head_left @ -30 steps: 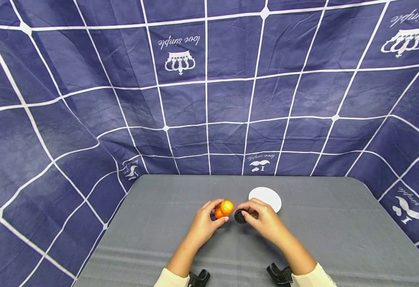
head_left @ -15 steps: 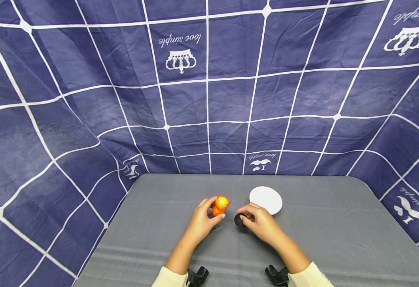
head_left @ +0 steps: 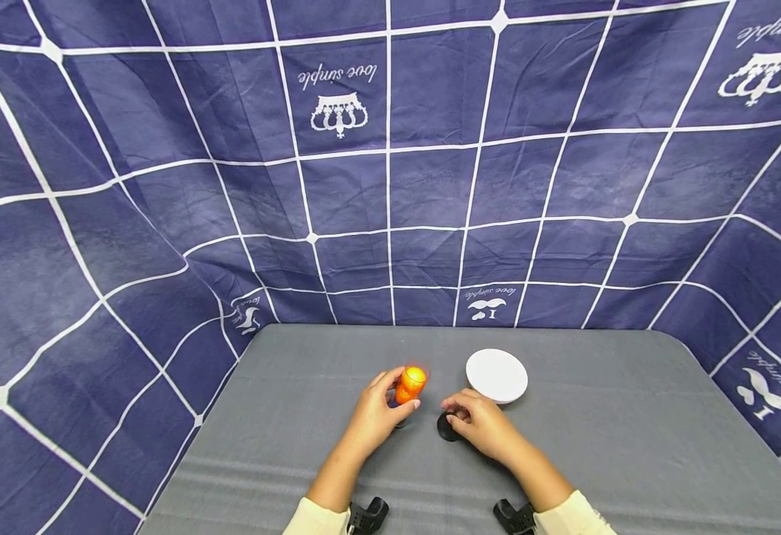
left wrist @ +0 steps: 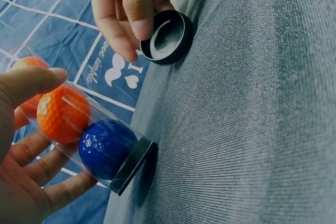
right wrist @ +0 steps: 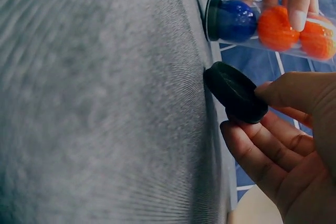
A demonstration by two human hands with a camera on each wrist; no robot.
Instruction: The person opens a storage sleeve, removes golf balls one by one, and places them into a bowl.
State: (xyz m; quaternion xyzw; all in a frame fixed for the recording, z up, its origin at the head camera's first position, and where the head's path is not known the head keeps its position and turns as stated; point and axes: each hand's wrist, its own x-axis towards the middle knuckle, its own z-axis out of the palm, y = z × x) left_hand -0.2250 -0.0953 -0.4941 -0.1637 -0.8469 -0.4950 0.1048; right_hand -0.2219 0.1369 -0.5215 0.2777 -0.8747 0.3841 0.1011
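Observation:
My left hand (head_left: 378, 412) holds a clear plastic tube (head_left: 411, 383) between thumb and fingers. Inside are golf balls: a blue ball (left wrist: 108, 148) at the bottom, with two orange balls, the lower orange ball (left wrist: 64, 114) touching it. The tube stands nearly upright, its black base (left wrist: 134, 166) at the grey tabletop and its top uncapped. To its right, my right hand (head_left: 487, 427) pinches a round black lid (right wrist: 236, 92) by its rim. The lid tilts with one edge at the tabletop, and its hollow side shows in the left wrist view.
A round white plate (head_left: 497, 375) lies beyond my right hand on the grey table (head_left: 604, 416). A blue curtain (head_left: 430, 186) with white lines rises behind the table and along both sides.
The tube has gone from tilted to nearly upright and moved slightly left. My right hand has brought the black lid down and nearer me, away from the tube.

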